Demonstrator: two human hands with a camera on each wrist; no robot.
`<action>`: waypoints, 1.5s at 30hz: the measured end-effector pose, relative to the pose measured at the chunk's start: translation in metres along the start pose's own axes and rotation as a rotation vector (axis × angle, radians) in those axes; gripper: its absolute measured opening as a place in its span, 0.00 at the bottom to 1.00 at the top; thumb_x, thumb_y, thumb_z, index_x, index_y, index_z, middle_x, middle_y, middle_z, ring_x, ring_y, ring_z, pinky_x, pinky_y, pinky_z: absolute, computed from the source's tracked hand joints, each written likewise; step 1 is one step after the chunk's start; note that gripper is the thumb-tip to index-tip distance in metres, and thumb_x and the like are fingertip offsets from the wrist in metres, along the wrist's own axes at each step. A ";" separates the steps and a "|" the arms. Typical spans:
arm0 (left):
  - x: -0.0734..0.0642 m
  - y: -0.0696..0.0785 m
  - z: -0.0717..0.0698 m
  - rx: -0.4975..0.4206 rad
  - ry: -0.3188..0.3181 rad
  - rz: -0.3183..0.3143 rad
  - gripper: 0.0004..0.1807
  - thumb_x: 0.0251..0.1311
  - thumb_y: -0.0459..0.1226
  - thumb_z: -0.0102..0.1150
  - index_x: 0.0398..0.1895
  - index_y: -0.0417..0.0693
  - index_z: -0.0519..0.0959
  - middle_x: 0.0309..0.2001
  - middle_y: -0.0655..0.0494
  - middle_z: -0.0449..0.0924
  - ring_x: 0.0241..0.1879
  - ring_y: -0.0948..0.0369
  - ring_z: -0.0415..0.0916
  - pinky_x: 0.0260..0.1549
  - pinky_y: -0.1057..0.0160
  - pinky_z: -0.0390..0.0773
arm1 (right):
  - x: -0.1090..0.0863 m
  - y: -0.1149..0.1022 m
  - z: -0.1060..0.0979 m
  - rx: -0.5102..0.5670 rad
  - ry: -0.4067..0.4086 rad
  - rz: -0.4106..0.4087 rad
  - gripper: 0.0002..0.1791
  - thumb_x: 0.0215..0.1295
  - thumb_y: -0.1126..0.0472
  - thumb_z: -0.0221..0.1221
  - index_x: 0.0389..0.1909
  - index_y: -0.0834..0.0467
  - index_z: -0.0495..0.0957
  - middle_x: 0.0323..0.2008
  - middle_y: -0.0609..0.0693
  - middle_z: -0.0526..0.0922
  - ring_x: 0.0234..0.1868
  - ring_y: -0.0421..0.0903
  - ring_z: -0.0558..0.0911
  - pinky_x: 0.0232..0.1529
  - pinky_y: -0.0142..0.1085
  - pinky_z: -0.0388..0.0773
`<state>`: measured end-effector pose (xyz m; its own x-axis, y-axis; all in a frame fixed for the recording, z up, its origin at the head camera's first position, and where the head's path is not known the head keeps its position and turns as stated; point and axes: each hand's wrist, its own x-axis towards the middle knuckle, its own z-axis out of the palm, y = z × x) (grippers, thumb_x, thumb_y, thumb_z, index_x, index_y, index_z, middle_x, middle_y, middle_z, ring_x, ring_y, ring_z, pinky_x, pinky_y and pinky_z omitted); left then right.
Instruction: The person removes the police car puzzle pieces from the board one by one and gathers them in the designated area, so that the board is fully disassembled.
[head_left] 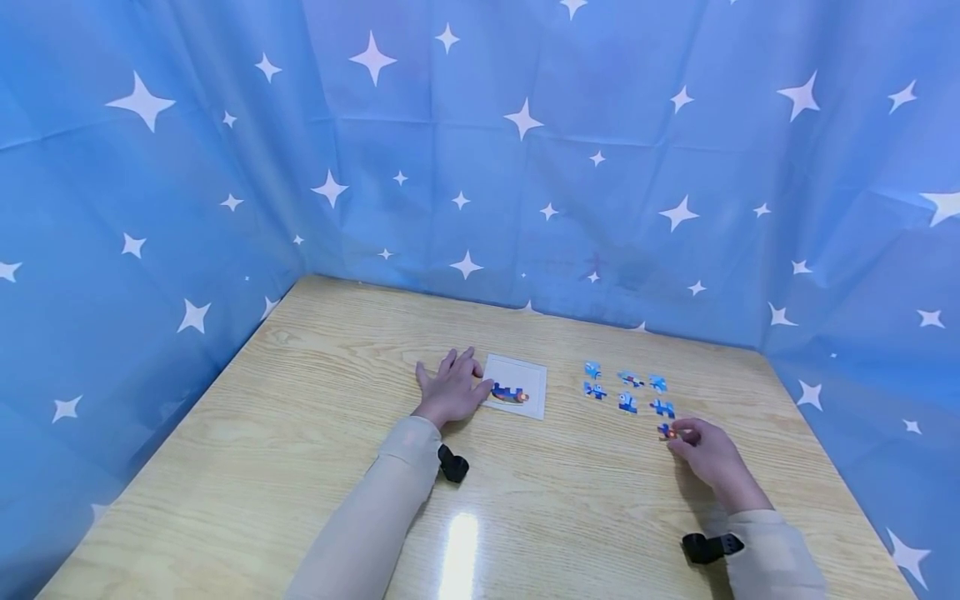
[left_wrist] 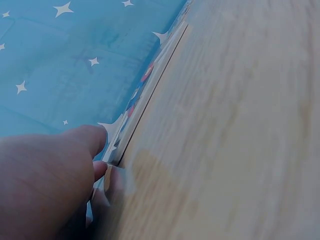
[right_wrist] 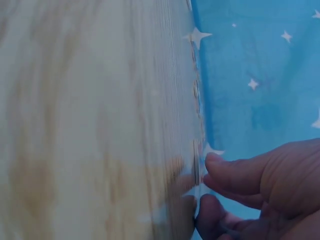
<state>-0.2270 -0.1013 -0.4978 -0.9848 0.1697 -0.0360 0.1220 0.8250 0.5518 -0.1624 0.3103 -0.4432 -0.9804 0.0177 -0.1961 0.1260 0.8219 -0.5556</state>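
A square white puzzle tray lies on the table, with joined dark-blue and red puzzle pieces along its lower part. My left hand rests at the tray's left side, fingers spread and thumb over the edge by the joined pieces. In the left wrist view that thumb is right at the tray's corner. Off to the right, my right hand pinches a small blue and orange puzzle piece close over the table. Thumb and fingertips of the right hand show low in the right wrist view.
Several loose blue puzzle pieces lie in loose rows between the tray and the right hand. The wooden table is backed by a blue curtain with white stars. Black wrist cameras hang below both sleeves.
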 end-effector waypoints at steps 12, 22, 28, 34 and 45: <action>-0.002 -0.001 0.001 0.003 -0.009 -0.007 0.17 0.73 0.61 0.47 0.40 0.60 0.68 0.82 0.62 0.46 0.81 0.54 0.38 0.65 0.27 0.22 | 0.014 -0.056 0.038 0.009 -0.013 -0.175 0.23 0.77 0.60 0.55 0.66 0.68 0.70 0.52 0.65 0.78 0.51 0.60 0.79 0.41 0.45 0.79; -0.002 0.000 -0.001 -0.006 -0.004 -0.017 0.18 0.69 0.61 0.53 0.41 0.61 0.68 0.82 0.62 0.46 0.81 0.53 0.39 0.65 0.27 0.22 | 0.041 -0.126 0.083 0.025 -0.092 -0.380 0.17 0.74 0.66 0.59 0.61 0.64 0.77 0.48 0.58 0.80 0.49 0.55 0.81 0.46 0.47 0.81; 0.000 0.002 -0.001 -0.003 0.014 -0.010 0.18 0.68 0.62 0.54 0.40 0.61 0.68 0.81 0.61 0.47 0.80 0.52 0.40 0.65 0.26 0.23 | 0.046 -0.151 0.096 -0.038 -0.117 -0.405 0.14 0.73 0.65 0.60 0.56 0.63 0.81 0.47 0.57 0.81 0.47 0.52 0.81 0.48 0.48 0.80; 0.001 0.002 0.000 0.020 0.028 -0.008 0.19 0.68 0.62 0.53 0.39 0.61 0.67 0.81 0.61 0.48 0.80 0.52 0.41 0.65 0.25 0.24 | 0.051 -0.160 0.102 -0.072 -0.111 -0.369 0.07 0.70 0.65 0.63 0.45 0.60 0.85 0.42 0.52 0.80 0.40 0.47 0.80 0.41 0.43 0.80; 0.000 0.002 0.002 0.018 0.029 -0.015 0.18 0.69 0.62 0.52 0.40 0.60 0.69 0.81 0.60 0.48 0.80 0.52 0.40 0.65 0.26 0.23 | 0.055 -0.159 0.111 -0.029 -0.122 -0.331 0.11 0.69 0.62 0.66 0.49 0.60 0.82 0.42 0.52 0.81 0.41 0.47 0.79 0.43 0.43 0.79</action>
<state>-0.2265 -0.0986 -0.4979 -0.9898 0.1413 -0.0197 0.1089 0.8372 0.5359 -0.2192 0.1171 -0.4549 -0.9419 -0.3188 -0.1055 -0.2015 0.7877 -0.5821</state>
